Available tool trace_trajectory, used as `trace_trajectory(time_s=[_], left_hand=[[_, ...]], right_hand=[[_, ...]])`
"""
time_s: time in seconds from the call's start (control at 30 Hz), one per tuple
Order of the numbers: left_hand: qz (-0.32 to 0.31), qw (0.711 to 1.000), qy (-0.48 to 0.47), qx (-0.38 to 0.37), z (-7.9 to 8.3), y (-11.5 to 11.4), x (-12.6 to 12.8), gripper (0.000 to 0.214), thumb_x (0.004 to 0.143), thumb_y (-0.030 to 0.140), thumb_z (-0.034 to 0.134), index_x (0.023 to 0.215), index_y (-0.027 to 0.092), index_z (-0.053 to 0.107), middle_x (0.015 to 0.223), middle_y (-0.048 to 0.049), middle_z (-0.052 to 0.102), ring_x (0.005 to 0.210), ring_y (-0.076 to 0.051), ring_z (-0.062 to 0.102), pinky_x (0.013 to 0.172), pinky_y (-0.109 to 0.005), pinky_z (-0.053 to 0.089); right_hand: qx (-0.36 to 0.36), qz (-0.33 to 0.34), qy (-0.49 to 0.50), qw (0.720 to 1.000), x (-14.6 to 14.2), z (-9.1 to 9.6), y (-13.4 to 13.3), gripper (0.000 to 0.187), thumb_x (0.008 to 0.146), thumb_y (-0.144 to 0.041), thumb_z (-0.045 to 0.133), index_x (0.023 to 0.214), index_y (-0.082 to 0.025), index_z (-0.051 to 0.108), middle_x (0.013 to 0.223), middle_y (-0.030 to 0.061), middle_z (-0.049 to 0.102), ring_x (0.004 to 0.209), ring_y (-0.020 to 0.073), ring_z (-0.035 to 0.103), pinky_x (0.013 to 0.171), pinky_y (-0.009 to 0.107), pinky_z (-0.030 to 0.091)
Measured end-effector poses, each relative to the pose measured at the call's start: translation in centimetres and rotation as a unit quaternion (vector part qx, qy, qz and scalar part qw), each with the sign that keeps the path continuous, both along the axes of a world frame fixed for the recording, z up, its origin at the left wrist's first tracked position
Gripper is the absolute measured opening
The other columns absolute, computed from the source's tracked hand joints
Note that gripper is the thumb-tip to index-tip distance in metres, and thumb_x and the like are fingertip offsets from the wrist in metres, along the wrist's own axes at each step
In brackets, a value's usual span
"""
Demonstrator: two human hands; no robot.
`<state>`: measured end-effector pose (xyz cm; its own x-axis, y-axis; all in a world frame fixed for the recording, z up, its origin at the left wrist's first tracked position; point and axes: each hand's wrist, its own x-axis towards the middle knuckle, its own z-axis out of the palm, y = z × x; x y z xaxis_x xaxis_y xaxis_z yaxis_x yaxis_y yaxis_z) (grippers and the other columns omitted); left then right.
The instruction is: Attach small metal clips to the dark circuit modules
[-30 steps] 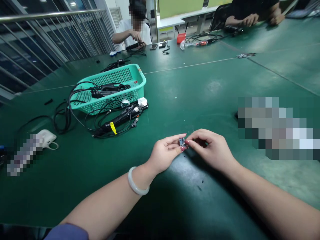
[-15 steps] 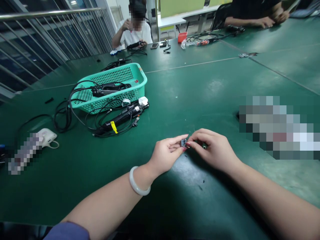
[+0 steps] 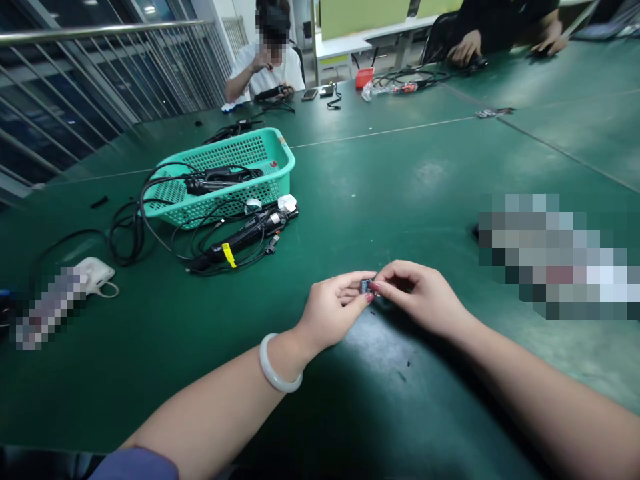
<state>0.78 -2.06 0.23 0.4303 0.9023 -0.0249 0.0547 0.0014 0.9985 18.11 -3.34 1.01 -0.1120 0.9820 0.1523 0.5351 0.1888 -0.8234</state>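
Observation:
My left hand (image 3: 334, 308) and my right hand (image 3: 425, 297) meet over the green table (image 3: 400, 173). Between their fingertips is a small dark electronic part (image 3: 367, 287). Thumb and fingers of my left hand pinch it from the left. Fingertips of my right hand close on it from the right, and the other fingers are curled. A pale bangle (image 3: 277, 373) sits on my left wrist. Most of the part is hidden by the fingers.
A teal basket (image 3: 250, 157) with black cables and a black tool (image 3: 243, 235) lies to the left. A white object (image 3: 97, 273) rests further left. Across the table a seated person (image 3: 265, 60) and another person's hands (image 3: 465, 48) work among cables. A metal railing (image 3: 75, 73) runs at the left.
Both hands have stayed pinched on the small part, with only slight finger shifts. The seated person across the table has raised a hand toward the face.

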Motion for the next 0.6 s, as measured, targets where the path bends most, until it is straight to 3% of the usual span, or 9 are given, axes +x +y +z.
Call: trace_trajectory(time_s=[0.1,0.23,0.33,0.47,0.6], left_hand=[[-0.006,1.0,-0.007,0.002,0.22,-0.04,0.06,0.032,0.077,0.025,0.064,0.107,0.014,0.065,0.099,-0.0102,0.071,0.089,-0.018,0.068,0.084,-0.031,0.056],[0.0,1.0,-0.011,-0.01,0.25,-0.1,0.18,0.032,0.077,0.024,0.064,0.106,0.013,0.064,0.097,-0.0108,0.071,0.089,-0.018,0.068,0.085,-0.031,0.055],[0.011,1.0,-0.012,-0.01,0.16,-0.11,0.2,0.035,0.076,0.024,0.065,0.109,0.014,0.063,0.094,-0.0102,0.071,0.087,-0.017,0.068,0.082,-0.03,0.056],[0.029,1.0,-0.011,-0.002,0.08,-0.16,0.12,0.052,0.074,0.022,0.067,0.124,0.018,0.053,0.089,-0.0068,0.069,0.08,-0.015,0.067,0.076,-0.027,0.056],[0.03,0.999,-0.018,-0.005,-0.04,-0.15,0.06,0.054,0.073,0.022,0.068,0.124,0.019,0.052,0.087,-0.0055,0.069,0.08,-0.014,0.068,0.077,-0.026,0.055]], right_hand=[[-0.018,0.019,0.016,1.0,0.14,0.0,0.14,0.025,0.081,-0.042,0.057,0.072,-0.02,0.063,0.066,0.0015,0.062,0.057,0.0128,0.05,0.053,0.026,0.041],[0.048,0.043,-0.023,0.998,0.22,0.27,0.06,0.019,0.083,-0.035,0.056,0.073,-0.02,0.062,0.071,0.0023,0.061,0.061,0.0127,0.05,0.057,0.027,0.041],[0.053,0.045,-0.023,0.997,0.28,0.34,0.03,0.019,0.085,-0.034,0.054,0.073,-0.02,0.061,0.072,0.0026,0.061,0.063,0.0129,0.051,0.058,0.027,0.041],[0.011,0.04,0.008,0.999,0.35,0.16,0.18,0.022,0.084,-0.039,0.055,0.074,-0.02,0.061,0.072,0.0021,0.061,0.063,0.0133,0.051,0.058,0.027,0.04],[-0.073,0.053,0.102,0.991,0.19,-0.01,0.3,0.026,0.08,-0.045,0.058,0.075,-0.019,0.059,0.07,0.0012,0.06,0.062,0.0134,0.052,0.057,0.027,0.042]])
